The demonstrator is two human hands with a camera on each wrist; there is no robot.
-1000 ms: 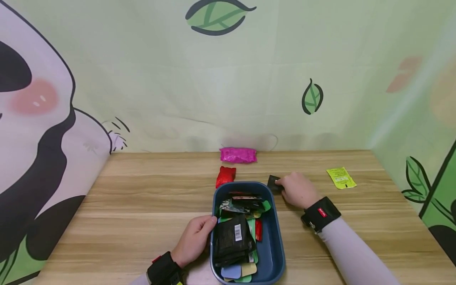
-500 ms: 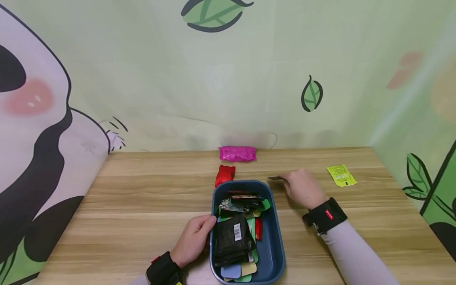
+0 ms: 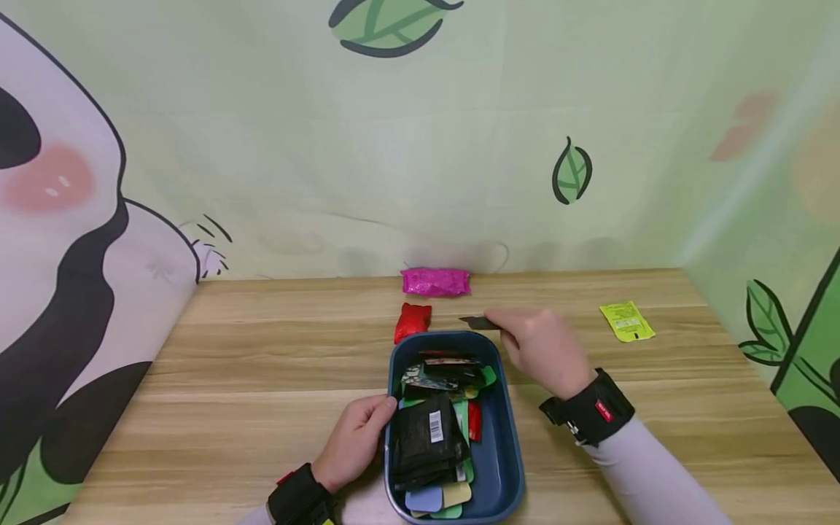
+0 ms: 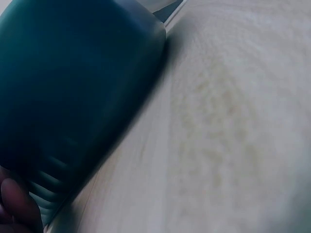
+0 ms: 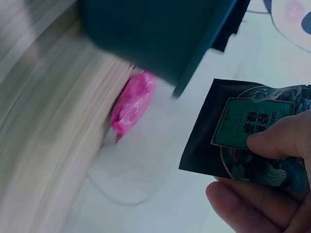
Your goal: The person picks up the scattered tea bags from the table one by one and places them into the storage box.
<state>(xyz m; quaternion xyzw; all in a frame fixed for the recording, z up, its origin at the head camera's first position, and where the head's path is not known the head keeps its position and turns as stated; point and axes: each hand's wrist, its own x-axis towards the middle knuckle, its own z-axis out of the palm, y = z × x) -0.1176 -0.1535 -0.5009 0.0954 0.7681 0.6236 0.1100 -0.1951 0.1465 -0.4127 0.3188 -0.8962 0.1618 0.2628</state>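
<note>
A dark tea sachet point(image 5: 238, 124) with a green label is pinched between the thumb and fingers of my right hand point(image 3: 547, 350). In the head view the sachet point(image 3: 479, 322) appears nearly edge-on, just beyond the far right corner of a blue plastic bin point(image 3: 508, 437). My left hand point(image 3: 354, 441) grips the bin's left side, thumb at the rim; its fingertips point(image 4: 20, 204) show against the ribbed outer wall in the left wrist view. Inside the bin lie black packets point(image 3: 423, 445) with a barcode label, other dark sachets point(image 3: 440, 373) and coloured cards point(image 3: 425, 499).
A shiny pink packet point(image 3: 436, 282) lies by the wall at the back of the wooden table point(image 3: 262, 350). Just behind the bin is a red packet point(image 3: 413, 321). A flat yellow sachet point(image 3: 627, 321) rests at the far right.
My right hand has picked up the dark sachet from the table and carried it left toward the bin's far edge. My left hand still holds the bin in place.
</note>
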